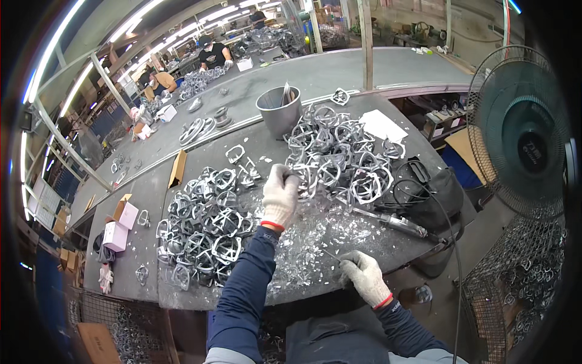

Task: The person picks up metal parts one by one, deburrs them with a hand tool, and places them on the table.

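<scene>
My left hand [280, 195], in a pale knit glove, reaches to the near-left edge of a heap of grey metal castings [339, 145]. Its fingers are curled beside a ring-shaped frame; whether they grip it is hidden. Close to the table's front edge, my right hand [365, 278], also gloved, is closed round a thin dark tool [331, 255] whose slim end points up and left. Only that end shows, so I cannot tell its kind. Left of my left forearm lies a second heap of similar open-frame castings [209, 227].
Metal flakes [309, 252] litter the dark worktable between the heaps. A grey bucket [280, 112] stands behind. At right lie an air-tool-like cylinder [405, 225] and a black cable [445, 209], near a large fan [524, 133]. People work at a far bench.
</scene>
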Tool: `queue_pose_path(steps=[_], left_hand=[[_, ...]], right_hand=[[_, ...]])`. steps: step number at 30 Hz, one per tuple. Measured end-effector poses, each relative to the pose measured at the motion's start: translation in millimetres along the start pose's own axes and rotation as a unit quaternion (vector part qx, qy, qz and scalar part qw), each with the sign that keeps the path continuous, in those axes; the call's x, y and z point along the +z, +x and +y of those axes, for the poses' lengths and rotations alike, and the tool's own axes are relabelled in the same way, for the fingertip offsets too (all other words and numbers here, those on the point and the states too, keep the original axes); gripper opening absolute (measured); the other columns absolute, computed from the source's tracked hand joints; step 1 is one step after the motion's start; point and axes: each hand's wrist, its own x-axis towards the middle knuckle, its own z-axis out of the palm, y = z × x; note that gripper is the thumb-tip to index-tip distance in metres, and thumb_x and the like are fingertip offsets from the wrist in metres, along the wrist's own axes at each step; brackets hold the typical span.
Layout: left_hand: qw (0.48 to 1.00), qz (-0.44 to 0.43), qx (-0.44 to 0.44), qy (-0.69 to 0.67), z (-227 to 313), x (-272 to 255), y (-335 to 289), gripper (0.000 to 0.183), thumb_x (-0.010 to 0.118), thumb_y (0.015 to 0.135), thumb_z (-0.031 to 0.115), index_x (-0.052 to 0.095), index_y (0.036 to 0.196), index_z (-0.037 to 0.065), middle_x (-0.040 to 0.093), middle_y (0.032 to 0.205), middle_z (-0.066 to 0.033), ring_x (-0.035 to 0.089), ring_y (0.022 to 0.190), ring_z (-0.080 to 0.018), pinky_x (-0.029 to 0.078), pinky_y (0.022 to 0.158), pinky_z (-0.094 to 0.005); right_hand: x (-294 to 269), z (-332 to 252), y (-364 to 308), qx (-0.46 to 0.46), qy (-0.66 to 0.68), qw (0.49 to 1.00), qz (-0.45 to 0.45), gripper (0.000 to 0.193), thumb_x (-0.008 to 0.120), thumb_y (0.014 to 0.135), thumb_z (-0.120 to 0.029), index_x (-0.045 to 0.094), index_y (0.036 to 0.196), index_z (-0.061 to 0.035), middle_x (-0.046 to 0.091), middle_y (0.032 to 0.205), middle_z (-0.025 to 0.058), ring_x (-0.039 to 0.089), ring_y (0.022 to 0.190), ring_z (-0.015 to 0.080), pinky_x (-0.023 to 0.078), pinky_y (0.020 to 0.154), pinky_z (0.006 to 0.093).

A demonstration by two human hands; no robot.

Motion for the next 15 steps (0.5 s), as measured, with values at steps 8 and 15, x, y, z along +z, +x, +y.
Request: queue_pose_path(steps=[8, 15], left_hand=[[0.954, -0.070, -0.246, -0.157, 8, -41, -79, 0.023, 0.073, 0.103, 0.024, 0.076, 0.109, 0.002, 0.068, 0.092, 0.0003, 0.060, 0.076, -0.0079, 0.050, 0.068, -0.0253], [0.975, 0.025, -0.212, -0.067, 19, -35, -136, 0.026, 0.062, 0.111, 0.022, 0.074, 0.118, -0.001, 0.070, 0.093, -0.0042, 0.062, 0.081, -0.0127, 0.052, 0.075, -0.0314]], right_hand=[[0, -3, 8, -0.033, 0.004, 0.999, 0.019, 0.019, 0.068, 0.109, -0.011, 0.071, 0.119, 0.0048, 0.074, 0.091, 0.0050, 0.070, 0.075, 0.0105, 0.057, 0.068, 0.0291], [33, -30, 29, -0.248, -0.270, 0.928, 0.068, 0.015, 0.074, 0.100, -0.012, 0.078, 0.111, -0.0016, 0.077, 0.092, 0.0147, 0.077, 0.083, 0.0279, 0.060, 0.077, 0.0404]])
